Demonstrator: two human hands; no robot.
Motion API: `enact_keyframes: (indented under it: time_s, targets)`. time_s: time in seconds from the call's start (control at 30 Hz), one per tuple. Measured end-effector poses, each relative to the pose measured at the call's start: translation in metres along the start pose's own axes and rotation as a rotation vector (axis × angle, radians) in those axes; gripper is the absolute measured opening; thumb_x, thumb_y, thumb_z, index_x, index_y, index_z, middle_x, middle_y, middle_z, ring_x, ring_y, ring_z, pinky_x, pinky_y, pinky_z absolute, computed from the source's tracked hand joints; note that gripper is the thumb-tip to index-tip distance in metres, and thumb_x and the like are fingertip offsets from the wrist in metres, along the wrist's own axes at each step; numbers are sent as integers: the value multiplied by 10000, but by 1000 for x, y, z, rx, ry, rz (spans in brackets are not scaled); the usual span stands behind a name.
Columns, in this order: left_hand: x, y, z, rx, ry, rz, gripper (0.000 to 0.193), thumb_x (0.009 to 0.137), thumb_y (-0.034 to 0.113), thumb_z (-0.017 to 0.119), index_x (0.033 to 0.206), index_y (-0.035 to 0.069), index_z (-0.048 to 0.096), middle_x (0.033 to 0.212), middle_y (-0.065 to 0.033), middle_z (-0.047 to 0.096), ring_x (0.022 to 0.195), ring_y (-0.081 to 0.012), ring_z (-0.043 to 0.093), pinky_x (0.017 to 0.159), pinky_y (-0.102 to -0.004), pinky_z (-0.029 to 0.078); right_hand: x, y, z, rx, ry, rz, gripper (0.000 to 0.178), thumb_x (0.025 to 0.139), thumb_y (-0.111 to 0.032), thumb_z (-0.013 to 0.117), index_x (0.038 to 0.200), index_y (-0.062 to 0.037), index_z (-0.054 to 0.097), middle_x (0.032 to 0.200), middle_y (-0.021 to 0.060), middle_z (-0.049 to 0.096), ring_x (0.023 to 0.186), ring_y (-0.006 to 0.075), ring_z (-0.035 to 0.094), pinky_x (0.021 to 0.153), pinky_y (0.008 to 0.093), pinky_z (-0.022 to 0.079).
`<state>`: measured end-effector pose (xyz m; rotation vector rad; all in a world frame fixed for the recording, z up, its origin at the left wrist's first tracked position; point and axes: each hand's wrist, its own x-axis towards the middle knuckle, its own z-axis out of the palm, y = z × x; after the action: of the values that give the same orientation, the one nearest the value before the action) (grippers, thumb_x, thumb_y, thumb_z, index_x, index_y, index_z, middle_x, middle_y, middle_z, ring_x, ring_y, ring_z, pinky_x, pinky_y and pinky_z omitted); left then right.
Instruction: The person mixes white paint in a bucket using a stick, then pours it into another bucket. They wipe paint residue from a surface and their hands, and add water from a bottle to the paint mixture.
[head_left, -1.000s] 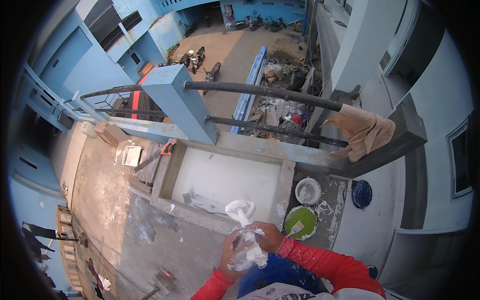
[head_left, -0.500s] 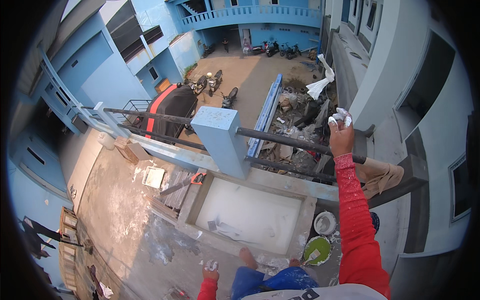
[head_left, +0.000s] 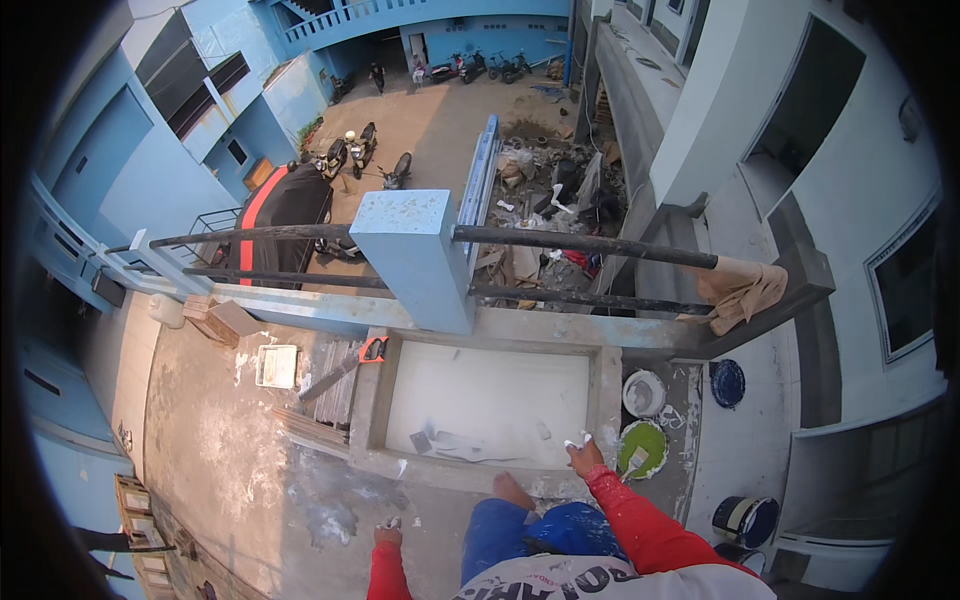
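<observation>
My right hand is low over the near right corner of a concrete basin, its white-smeared fingers apart with nothing seen in them. Curled fingers, also whitened, show on my left hand, above the floor left of my knees; what they hold, if anything, cannot be made out. Milky white liquid fills the basin, with grey flat scraps near its front edge. Beside my right hand stands a green-topped tub with a brush across it. Behind that is a white-smeared bucket.
A handsaw with an orange handle rests by planks left of the basin. Beyond it, a railing with a blue post overlooks rubble and parked motorbikes. A tan cloth hangs on the rail. Dark buckets stand at right.
My right hand has dropped from above the railing to the basin's near corner. A white, cloth-like thing in the air beyond it is gone from there; a white piece shows in the rubble.
</observation>
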<state>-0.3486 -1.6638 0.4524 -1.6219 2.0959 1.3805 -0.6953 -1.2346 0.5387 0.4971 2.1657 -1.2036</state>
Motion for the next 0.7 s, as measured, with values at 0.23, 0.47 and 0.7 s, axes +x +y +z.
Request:
enact_keyframes:
  time_s: [0.23, 0.47, 0.7]
  targets:
    - [23, -11, 77, 296, -62, 99, 277, 877, 312, 657, 1039, 88, 673, 829, -113, 685, 676, -200, 655, 585, -357, 526, 30, 1, -68, -381, 146, -498, 544, 854, -265, 656, 1287, 2, 463, 964, 189, 646, 833, 286, 658, 737, 366, 527]
    - [91, -92, 89, 281, -165, -128, 391, 895, 333, 619, 1137, 27, 644, 1101, -180, 668, 968, -303, 647, 869, -366, 485, 121, 106, -52, 222, 243, -336, 371, 853, -164, 644, 1173, -5, 546, 912, 121, 674, 684, 191, 669, 656, 317, 535]
    - [117, -76, 109, 596, -23, 265, 367, 877, 370, 642, 1023, 35, 678, 989, -237, 677, 940, -367, 658, 768, -419, 498, 122, 354, 69, 122, 415, -28, 456, 781, -313, 704, 1097, -4, 589, 870, 183, 679, 786, 294, 682, 762, 382, 520]
